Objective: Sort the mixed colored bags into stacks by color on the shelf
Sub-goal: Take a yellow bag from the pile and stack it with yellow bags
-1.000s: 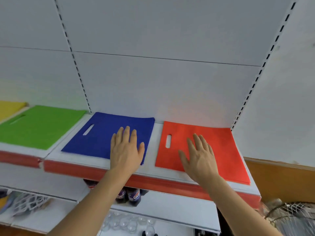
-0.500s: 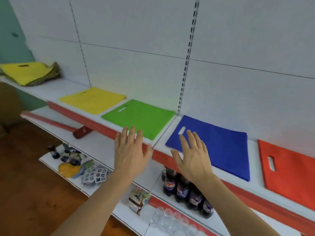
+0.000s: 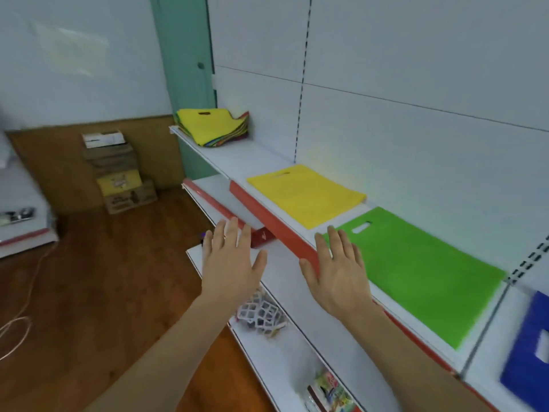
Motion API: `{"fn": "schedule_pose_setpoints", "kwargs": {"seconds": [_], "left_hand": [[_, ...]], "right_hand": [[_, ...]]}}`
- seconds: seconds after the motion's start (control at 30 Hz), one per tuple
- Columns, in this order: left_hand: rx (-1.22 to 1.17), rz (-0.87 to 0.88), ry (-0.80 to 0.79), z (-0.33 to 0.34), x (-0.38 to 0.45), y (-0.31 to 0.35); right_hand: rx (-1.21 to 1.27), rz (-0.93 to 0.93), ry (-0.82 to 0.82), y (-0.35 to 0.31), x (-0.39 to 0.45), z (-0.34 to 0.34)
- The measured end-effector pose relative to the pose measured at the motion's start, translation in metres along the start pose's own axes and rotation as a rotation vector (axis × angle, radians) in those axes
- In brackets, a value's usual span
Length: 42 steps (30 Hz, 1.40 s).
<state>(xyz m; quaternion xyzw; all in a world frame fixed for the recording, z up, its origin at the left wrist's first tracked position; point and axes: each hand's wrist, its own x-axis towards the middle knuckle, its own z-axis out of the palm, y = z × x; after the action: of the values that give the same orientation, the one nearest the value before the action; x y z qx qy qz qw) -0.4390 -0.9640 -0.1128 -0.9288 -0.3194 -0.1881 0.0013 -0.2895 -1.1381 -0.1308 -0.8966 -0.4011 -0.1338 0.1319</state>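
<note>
Fingers point(image 3: 334, 242) of right hand point(image 3: 335, 275) spread, overlapping green bag point(image 3: 416, 269) corner.

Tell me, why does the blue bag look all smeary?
In the head view the blue bag sits at the frame's right edge, streaked by motion blur; the wide lens also bends the shelf lines. The green bag and both hands look sharper.

Yellow bag point(image 3: 306, 195), green bag point(image 3: 421, 272), blue bag point(image 3: 531, 358), red-edged white shelf point(image 3: 279, 230).
</note>
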Motion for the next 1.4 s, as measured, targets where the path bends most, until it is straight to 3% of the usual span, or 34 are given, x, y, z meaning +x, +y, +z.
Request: {"fn": "schedule_pose_setpoints", "kwargs": {"seconds": [0.43, 0.63, 1.0, 1.4], "left_hand": [[0.066, -0.201, 0.010, 0.024, 0.146, -0.169], [0.032, -0.195, 0.017, 0.049, 0.223, -0.253], [-0.003, -0.035, 0.009, 0.073, 0.375, -0.372], [0.001, 0.146, -0.008, 0.132, 0.579, -0.432]], "right_hand": [[0.000, -0.196, -0.077, -0.127, 0.211, 0.080], [-0.042, -0.191, -0.072, -0.198, 0.297, 0.121], [-0.058, -0.041, -0.044, -0.282, 0.438, 0.180], [-0.075, 0.077, 0.007, -0.301, 0.623, 0.243]]}}
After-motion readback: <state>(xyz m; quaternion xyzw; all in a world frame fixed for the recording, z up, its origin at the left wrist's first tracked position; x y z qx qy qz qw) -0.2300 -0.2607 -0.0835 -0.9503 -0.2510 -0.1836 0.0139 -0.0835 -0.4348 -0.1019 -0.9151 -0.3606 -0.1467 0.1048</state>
